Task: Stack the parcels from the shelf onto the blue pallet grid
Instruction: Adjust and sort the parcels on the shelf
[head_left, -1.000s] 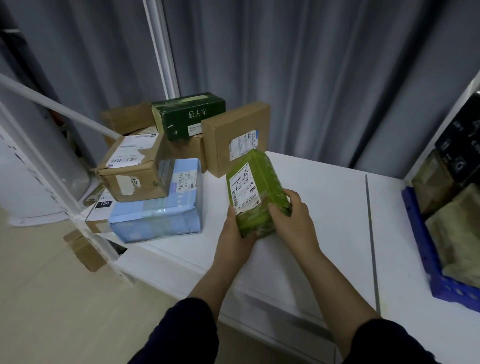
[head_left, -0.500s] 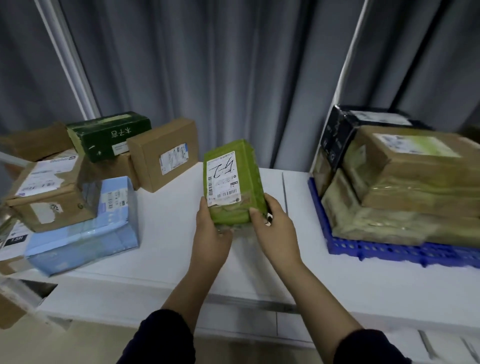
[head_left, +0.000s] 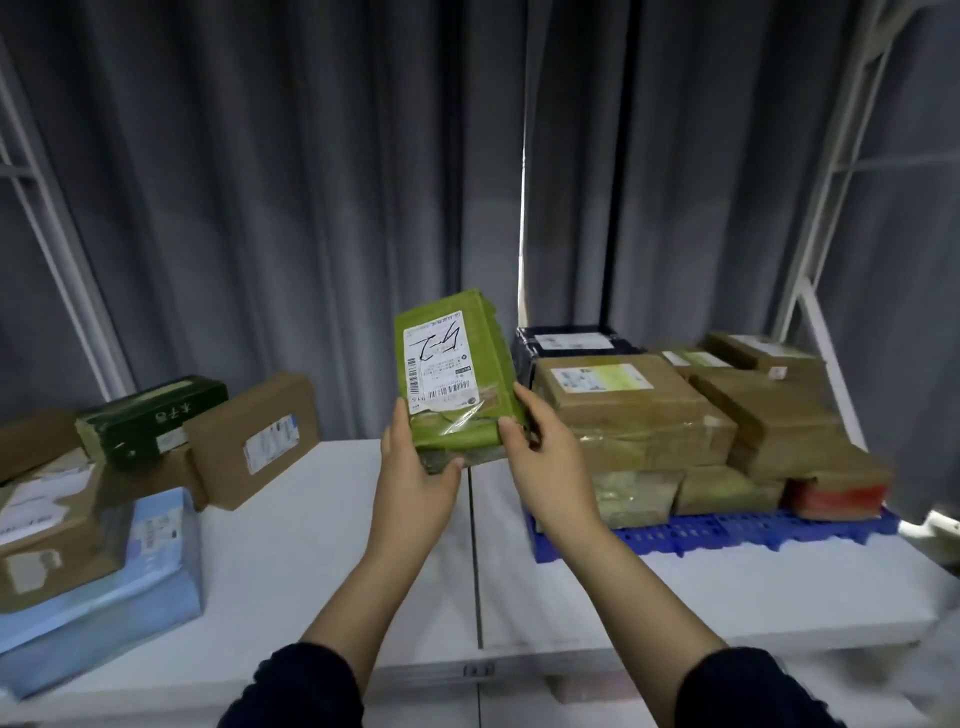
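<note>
Head view: brown parcels (head_left: 618, 410) crowd pallet grid (head_left: 727, 535) near green parcel (head_left: 457, 374).

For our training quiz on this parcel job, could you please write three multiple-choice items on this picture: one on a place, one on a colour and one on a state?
1. Where does the blue pallet grid lie?
A) on the right part of the white shelf
B) on the floor
C) on top of the boxes at the left

2. What colour is the held parcel?
A) red
B) green
C) black

3. How is the held parcel supported?
A) it lies flat on the shelf
B) both hands grip it, clear of the shelf
C) it rests on the grid

Answers:
1 A: the grid sits on the shelf's right part, under the stacked parcels.
2 B: its wrapping is green, with a white label.
3 B: the left hand and the right hand grip its lower end, and it stands upright above the shelf.
</note>
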